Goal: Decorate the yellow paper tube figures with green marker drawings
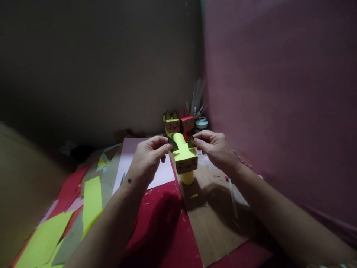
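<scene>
A yellow paper animal figure (186, 156) with a boxy head, a brown face panel with drawn features and a rolled tube body is in the middle of the view. My left hand (152, 150) pinches its dark green and brown left ear (173, 144) between thumb and finger. On the other side, my right hand (213, 146) pinches the matching right ear (191, 142). The ears touch the top of the head. Whether the tube rests on the board below is hard to tell.
Finished-looking yellow (172, 125) and red (187, 124) box-headed figures stand by the wall, beside a teal-lidded jar (201, 123). A brown board (214, 230) lies on a red surface (161, 238). White paper (163, 175), yellow paper scraps (93, 195) and a clear stick (233, 199) lie around.
</scene>
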`<state>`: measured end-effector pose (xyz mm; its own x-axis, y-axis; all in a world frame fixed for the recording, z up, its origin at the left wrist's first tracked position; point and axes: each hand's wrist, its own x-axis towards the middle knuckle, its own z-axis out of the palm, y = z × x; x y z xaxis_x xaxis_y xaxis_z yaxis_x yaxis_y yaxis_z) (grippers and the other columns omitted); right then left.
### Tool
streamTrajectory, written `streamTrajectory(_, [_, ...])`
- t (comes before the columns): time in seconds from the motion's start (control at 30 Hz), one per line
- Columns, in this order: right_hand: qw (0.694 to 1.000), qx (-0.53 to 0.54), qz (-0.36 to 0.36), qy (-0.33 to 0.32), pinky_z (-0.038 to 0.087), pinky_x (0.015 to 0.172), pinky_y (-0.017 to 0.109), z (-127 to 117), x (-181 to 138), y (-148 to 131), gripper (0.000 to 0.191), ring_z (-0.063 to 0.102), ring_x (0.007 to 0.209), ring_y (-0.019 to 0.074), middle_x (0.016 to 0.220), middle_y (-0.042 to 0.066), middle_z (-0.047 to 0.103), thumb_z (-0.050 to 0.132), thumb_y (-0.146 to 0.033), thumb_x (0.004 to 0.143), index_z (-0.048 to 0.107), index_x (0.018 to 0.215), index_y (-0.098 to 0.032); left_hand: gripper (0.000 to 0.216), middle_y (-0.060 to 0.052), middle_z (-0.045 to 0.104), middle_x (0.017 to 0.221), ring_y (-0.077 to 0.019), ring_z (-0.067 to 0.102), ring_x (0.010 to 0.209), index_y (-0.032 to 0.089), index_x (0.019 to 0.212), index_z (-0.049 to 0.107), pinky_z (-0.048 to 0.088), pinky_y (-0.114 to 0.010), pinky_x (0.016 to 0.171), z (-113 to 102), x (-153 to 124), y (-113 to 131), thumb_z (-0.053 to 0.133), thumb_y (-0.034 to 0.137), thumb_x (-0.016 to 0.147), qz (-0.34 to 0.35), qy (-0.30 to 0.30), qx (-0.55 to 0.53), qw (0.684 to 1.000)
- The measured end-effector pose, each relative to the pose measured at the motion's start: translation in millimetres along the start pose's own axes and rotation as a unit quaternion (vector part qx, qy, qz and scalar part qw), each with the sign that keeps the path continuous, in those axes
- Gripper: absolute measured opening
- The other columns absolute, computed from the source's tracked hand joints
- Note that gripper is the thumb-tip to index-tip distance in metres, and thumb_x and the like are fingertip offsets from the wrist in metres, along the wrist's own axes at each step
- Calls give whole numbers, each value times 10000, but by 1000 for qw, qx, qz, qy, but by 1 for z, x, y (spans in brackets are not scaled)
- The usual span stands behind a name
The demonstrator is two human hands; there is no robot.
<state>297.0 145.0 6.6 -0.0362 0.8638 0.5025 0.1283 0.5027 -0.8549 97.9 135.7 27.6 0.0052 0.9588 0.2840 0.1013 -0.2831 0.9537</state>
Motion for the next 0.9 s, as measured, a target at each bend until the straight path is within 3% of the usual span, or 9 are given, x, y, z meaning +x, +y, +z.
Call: streamTrajectory(0.9, [1000, 16, -26, 7, 461, 592, 300, 0, 1, 8, 101, 575, 635, 127, 714, -2, 681, 700, -213, 836, 785, 798, -174, 126, 37, 573, 552, -100, 435, 492, 165, 680, 699, 309, -267, 495, 5, -1, 1, 756, 271, 643, 10, -2, 47, 999])
